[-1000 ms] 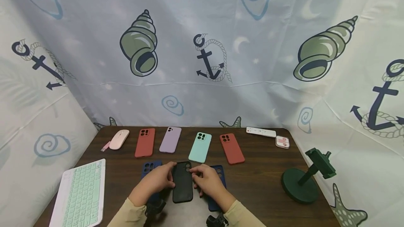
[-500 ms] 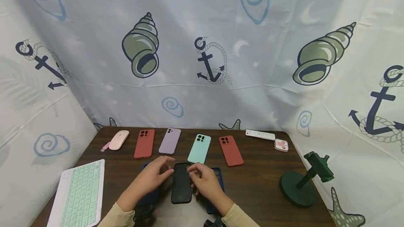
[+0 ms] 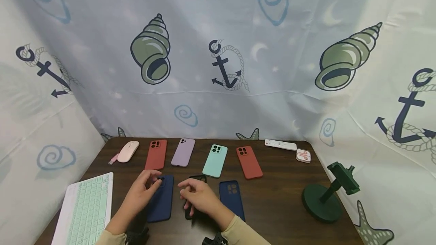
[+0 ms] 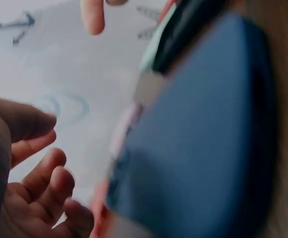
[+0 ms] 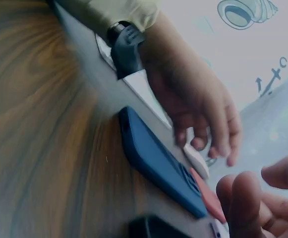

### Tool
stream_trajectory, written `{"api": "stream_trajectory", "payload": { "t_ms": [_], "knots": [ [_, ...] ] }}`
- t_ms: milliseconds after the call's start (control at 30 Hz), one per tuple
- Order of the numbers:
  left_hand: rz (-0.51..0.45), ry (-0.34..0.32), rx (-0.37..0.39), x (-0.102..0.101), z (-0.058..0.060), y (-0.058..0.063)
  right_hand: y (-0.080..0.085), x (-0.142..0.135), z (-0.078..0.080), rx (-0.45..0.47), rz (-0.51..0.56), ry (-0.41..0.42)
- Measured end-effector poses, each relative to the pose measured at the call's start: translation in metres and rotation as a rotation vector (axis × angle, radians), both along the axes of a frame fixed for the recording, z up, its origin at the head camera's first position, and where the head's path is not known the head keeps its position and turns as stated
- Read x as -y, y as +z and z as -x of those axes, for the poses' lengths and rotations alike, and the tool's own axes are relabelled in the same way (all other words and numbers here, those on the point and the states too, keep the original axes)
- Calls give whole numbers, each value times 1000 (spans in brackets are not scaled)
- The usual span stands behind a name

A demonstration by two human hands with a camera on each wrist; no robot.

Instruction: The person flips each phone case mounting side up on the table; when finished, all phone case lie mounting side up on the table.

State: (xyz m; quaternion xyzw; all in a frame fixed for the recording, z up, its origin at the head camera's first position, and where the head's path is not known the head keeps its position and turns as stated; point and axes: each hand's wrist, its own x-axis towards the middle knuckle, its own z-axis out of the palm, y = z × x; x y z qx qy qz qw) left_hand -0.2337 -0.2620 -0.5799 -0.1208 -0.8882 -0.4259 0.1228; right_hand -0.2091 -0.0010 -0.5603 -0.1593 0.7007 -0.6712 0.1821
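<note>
Leftward, from the person's side, the left hand and the right hand have moved since the earlier picture; the black case keeps nearly its same place. Now the left hand is above the far left corner of the left blue case, which lies flat on the desk just left of the black case.

For a next move, I judge that this relation matters most: the left blue case is below the left hand and a little to its right. Its long axis runs away from the person, with the lens end far, close to the thumb. The left hand is clearly the nearer one.

Grip of the left hand is loose: thumb and first finger stand apart, and nothing is held. The right wrist view shows it apart from the case. The right hand hangs over the black case, fingers softly bent and also without any hold.

Further right lies the right blue case, partly covered by the right forearm. Behind are the left red case, the purple case, the mint case and the right red case. The keyboard is at the left, the green stand at the right.
</note>
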Motion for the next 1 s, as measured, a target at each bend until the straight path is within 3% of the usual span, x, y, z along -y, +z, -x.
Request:
{"api": "stream_trajectory", "payload": {
  "t_ms": [267, 433, 567, 800, 1000],
  "knots": [
    [11, 24, 60, 26, 9, -22, -9, 32, 8, 74, 13, -72],
    [-17, 40, 152, 24, 8, -26, -22, 32, 10, -1, -144, -64],
    [-34, 53, 157, 22, 6, -28, -31, 30, 9, -113, -256, -64],
    [28, 105, 153, 23, 7, -30, -32, 31, 10, -188, -326, -43],
    [43, 106, 183, 23, 7, -28, -33, 29, 10, -215, -365, -20]
  ]
}}
